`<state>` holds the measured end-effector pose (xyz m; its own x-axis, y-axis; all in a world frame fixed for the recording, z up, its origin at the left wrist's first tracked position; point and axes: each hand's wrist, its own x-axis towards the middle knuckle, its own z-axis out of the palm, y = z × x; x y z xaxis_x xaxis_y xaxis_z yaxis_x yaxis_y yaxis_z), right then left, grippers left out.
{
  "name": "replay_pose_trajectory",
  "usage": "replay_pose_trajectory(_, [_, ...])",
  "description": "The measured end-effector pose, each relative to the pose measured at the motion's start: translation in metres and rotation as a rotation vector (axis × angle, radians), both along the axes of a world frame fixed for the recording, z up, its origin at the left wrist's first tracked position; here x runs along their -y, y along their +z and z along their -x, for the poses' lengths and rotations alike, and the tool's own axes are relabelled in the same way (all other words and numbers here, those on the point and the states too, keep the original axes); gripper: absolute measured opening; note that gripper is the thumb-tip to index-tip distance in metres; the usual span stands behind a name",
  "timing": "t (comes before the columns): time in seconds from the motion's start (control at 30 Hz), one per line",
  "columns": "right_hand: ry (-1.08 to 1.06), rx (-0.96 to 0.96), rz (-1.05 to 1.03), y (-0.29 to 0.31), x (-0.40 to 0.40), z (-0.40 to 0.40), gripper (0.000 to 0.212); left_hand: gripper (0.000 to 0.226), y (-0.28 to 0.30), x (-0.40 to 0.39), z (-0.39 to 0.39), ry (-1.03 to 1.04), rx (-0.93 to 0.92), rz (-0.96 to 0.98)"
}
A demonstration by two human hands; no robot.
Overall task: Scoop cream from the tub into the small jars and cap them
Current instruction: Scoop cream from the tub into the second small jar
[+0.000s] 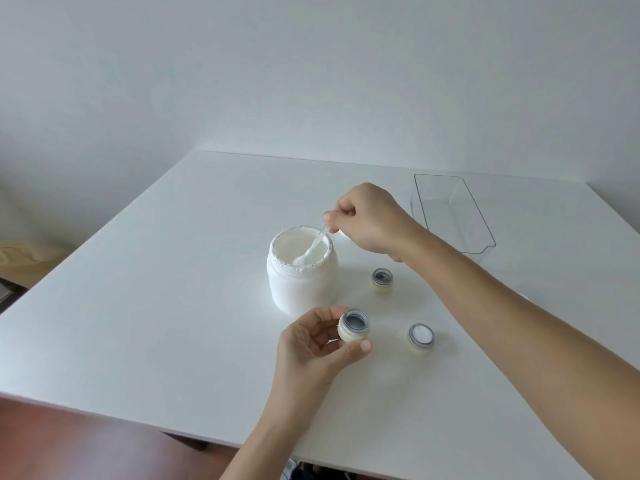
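On the white table [145, 306] an open white tub [302, 271] of cream was seen, its rim smeared with cream. A clear spatula [311, 247] was pinched between thumb and curled fingers of the right hand [367, 220], with its tip dipped into the cream inside the tub. Just in front of the tub, an uncapped small jar [354, 329] was held off the table by the left hand [315, 344], gripped between thumb and fingertips; its inside looked dark. Two more small jars stood uncapped to the right: an unfilled-looking jar [382, 280] near the tub, and a cream-filled jar [420, 338] nearer the table's front. A clear plastic bin [450, 216] was set at the far right
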<state>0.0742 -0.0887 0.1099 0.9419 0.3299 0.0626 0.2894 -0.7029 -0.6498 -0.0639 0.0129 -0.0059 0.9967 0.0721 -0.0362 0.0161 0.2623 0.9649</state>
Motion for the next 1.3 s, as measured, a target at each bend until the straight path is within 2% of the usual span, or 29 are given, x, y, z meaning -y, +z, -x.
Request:
replay_pose_trajectory(0.2, [-0.125, -0.175, -0.275, -0.005, 0.014, -0.004, 0.028, 0.039, 0.002, 0.001, 0.0, -0.002, 0.018, 0.017])
replay_pose_trajectory(0.43, [-0.186, -0.309, -0.471, -0.006, 0.044, 0.006, 0.025, 0.032, 0.003, 0.001, 0.001, 0.034, 0.015, 0.033])
replay_pose_trajectory(0.57, [-0.184, -0.35, -0.516, -0.01, 0.062, 0.023, 0.027, 0.034, 0.005, 0.001, 0.0, 0.056, 0.019, 0.039])
replay_pose_trajectory(0.67, [-0.194, -0.344, -0.454, -0.017, 0.071, 0.041, 0.028, 0.037, 0.005, 0.001, 0.0, 0.07, 0.025, 0.038])
replay_pose_trajectory(0.93, [-0.186, -0.031, -0.267, -0.036, 0.071, 0.069, 0.031, 0.036, 0.006, 0.001, 0.001, 0.07, 0.02, 0.008])
replay_pose_trajectory(1.07, [-0.15, 0.233, -0.165, -0.043, 0.07, 0.077, 0.025, 0.036, 0.006, 0.001, 0.002, 0.066, 0.023, -0.006])
replay_pose_trajectory(1.17, [-0.014, 0.469, -0.161, -0.043, 0.072, 0.086, 0.019, 0.035, 0.006, 0.001, 0.002, 0.065, 0.019, -0.005])
replay_pose_trajectory(1.3, [0.229, 0.795, -0.008, -0.047, 0.083, 0.095, 0.012, 0.032, 0.006, 0.001, 0.001, 0.079, 0.009, 0.018])
